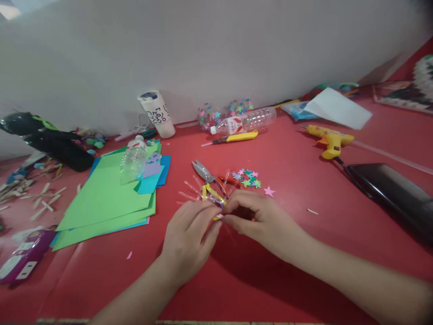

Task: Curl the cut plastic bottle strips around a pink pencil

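Observation:
My left hand [191, 237] and my right hand [267, 221] meet at the middle of the red table, fingertips pinched together. Between them is a clear plastic piece cut into strips [191, 192], the strips fanning out away from me. Just beyond my fingers lie scissors [204, 173] with grey blades pointing away; yellow and orange-red handles show beside them, partly hidden by the strips and my hands. Small coloured foam stars [248, 178] lie in a pile past my right hand, with one pink star [269, 192] apart from them.
Green paper sheets [104, 194] and a short clear bottle [133, 160] lie left. A long bottle [248, 122], yellow cutter [241, 136] and white cup [157, 113] are at the back. Right are a yellow glue gun [331, 140] and black case [389, 194]; far left, a purple power strip [29, 255].

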Demonstrator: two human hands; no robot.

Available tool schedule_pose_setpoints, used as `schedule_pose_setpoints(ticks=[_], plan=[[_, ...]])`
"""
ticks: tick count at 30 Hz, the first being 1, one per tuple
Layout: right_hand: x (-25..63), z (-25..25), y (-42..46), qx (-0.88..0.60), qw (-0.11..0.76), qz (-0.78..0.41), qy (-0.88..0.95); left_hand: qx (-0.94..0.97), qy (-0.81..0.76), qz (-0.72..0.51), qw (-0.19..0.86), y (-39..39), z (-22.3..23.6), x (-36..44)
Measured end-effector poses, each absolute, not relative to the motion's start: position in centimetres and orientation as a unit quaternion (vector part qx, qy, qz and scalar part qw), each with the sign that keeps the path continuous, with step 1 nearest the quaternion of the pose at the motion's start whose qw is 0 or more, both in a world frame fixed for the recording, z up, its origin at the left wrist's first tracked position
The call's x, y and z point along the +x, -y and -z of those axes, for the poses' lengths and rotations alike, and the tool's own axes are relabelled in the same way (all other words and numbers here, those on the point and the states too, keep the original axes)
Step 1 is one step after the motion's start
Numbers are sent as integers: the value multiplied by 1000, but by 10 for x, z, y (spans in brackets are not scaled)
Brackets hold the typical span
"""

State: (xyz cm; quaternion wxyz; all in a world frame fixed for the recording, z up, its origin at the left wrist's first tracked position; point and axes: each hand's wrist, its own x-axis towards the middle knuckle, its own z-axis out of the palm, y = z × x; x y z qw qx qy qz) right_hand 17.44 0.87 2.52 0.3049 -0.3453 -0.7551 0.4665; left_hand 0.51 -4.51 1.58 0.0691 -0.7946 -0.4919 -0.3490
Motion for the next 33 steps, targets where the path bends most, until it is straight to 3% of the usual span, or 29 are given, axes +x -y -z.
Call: schedule_pose_setpoints(ticks=[4,9,12,17,19,24,33], plan=[[172,-28,-10,-369,293,-592,654,-725,560,401,-17,46,-16,9],[171,-27,-12,-362,290,-651,601,-595,611,478,-209,45,-17,15],[172,-26,-12,-360,302,-634,614,-553,613,488,-282,44,-23,16],[172,-29,-11,-364,348,-537,676,-515,581,560,-288,47,-33,8],[172,-30,-10,-367,366,-513,685,-461,575,574,-357,48,-35,5],[171,-30,-8,-365,373,-482,704,-418,570,426,-565,45,-33,5],[170,-31,-5,-363,362,-490,706,-402,540,441,-594,43,-22,20]])
